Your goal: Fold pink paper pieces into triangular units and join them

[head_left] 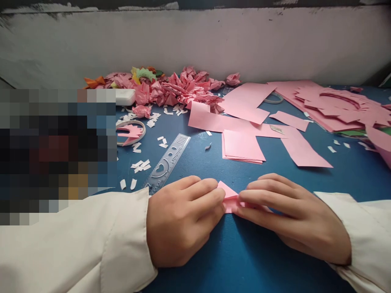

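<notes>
A small piece of pink paper (229, 198), folded with a pointed flap on top, is held between my two hands just over the blue table (244, 268). My left hand (186, 219) is closed, its fingers pinching the paper's left side. From the other side, my right hand (290, 213) grips the right end between thumb and fingers. Much of the paper is hidden by the fingers. Beyond it lies a small stack of pink paper squares (242, 145). A clear plastic ruler (168, 162) lies past my left hand.
Crumpled pink paper pieces (183, 87) are heaped at the back. Pink sheets and strips (244, 101) lie to the right of them, near a stack of jagged pink cutouts (342, 101). A tape roll (143, 132) and white scraps (142, 165) are at left; a blurred patch covers the far left.
</notes>
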A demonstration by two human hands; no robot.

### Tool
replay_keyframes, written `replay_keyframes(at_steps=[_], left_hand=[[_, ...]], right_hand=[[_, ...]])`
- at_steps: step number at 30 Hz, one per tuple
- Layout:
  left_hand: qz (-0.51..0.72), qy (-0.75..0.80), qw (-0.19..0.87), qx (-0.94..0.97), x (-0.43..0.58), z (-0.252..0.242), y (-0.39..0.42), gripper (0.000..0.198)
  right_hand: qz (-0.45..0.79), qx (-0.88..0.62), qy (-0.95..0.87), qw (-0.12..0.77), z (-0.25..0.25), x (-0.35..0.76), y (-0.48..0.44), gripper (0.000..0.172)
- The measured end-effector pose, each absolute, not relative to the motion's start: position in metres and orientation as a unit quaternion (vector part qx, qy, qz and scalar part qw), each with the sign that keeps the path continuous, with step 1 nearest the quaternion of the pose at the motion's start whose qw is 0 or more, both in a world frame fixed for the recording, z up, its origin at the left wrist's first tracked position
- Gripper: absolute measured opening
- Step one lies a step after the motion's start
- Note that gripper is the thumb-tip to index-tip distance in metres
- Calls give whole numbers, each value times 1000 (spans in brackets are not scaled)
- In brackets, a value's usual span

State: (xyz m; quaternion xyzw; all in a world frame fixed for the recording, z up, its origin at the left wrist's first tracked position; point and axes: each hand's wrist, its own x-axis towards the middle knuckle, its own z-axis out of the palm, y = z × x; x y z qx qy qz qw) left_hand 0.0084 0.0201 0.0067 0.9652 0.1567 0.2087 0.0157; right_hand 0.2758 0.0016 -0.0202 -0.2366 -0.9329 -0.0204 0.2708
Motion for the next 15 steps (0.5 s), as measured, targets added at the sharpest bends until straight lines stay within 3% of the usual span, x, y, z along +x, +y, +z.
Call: replay_keyframes(at_steps=[7,15], left_hand=[[210,167,106,957,8,4,12,27],[220,125,43,967,7,-1,13,33]], right_hand=[[-89,-218,-948,215,-21,281,-3,37],[-105,-214,-949,205,-20,279,-5,39]])
